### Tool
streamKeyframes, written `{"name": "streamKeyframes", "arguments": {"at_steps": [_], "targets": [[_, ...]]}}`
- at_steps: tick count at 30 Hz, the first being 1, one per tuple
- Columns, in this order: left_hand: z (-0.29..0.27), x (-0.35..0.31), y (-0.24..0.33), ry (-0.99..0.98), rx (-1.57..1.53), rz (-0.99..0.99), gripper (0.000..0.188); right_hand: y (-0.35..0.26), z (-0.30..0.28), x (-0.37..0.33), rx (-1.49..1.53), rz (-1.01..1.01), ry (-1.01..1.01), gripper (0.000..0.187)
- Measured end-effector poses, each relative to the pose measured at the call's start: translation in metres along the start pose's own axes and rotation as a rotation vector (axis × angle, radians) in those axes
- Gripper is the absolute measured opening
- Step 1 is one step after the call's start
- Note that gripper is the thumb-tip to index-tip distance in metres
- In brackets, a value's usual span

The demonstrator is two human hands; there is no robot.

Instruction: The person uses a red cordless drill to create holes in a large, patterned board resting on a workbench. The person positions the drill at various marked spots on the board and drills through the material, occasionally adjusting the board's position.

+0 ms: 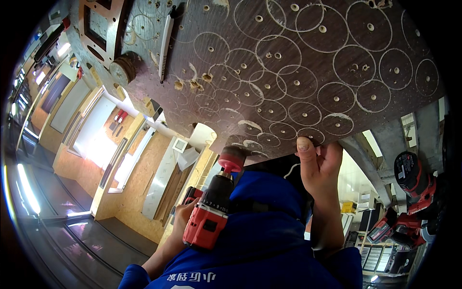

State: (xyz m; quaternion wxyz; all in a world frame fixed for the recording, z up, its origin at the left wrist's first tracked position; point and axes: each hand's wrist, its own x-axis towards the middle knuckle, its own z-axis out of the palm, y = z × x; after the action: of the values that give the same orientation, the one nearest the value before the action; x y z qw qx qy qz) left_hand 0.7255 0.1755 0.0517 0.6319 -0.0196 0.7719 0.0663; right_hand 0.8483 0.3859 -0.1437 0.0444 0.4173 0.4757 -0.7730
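Observation:
My left hand (180, 222) is closed round the handle of a red and black cordless drill (208, 219). In its chuck sits a red hole saw (232, 160), whose blurred far rim is at the near edge of a dark brown board (308, 45). Whether the rim touches the wood I cannot tell. Circular grooves, many with a small hole in the middle, cover the board, and some are chipped. My right hand (321, 161) pinches the board's near edge, thumb on top and fingers curled beneath.
On the board's left lie a slim white and black pen-like tool (166, 45), a round wooden piece (122, 71) and a brown plate with cut-outs (99, 31). More red and black power tools (413, 180) stand at the right, beside grey slats (368, 161). Wood-panelled walls rise at left.

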Motion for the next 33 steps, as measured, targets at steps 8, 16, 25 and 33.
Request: {"name": "streamKeyframes", "arguments": {"at_steps": [8, 16, 25, 33], "targets": [[-0.0006, 0.0008, 0.0015, 0.012, -0.008, -0.029, 0.049, -0.0005, 0.0007, 0.0015, 0.025, -0.038, -0.001, 0.026], [-0.0018, 0.0013, 0.0029, 0.012, -0.017, -0.054, 0.051, -0.0009, 0.0011, 0.0003, 0.019, -0.008, 0.007, 0.027], [-0.0031, 0.0026, 0.0036, 0.005, -0.038, -0.024, 0.046, -0.0003, -0.0002, 0.0006, -0.015, -0.021, 0.004, 0.026], [-0.0026, 0.0016, 0.0051, 0.008, -0.059, -0.041, 0.044, 0.0011, 0.0014, 0.0006, 0.006, -0.034, 0.024, 0.023]]}}
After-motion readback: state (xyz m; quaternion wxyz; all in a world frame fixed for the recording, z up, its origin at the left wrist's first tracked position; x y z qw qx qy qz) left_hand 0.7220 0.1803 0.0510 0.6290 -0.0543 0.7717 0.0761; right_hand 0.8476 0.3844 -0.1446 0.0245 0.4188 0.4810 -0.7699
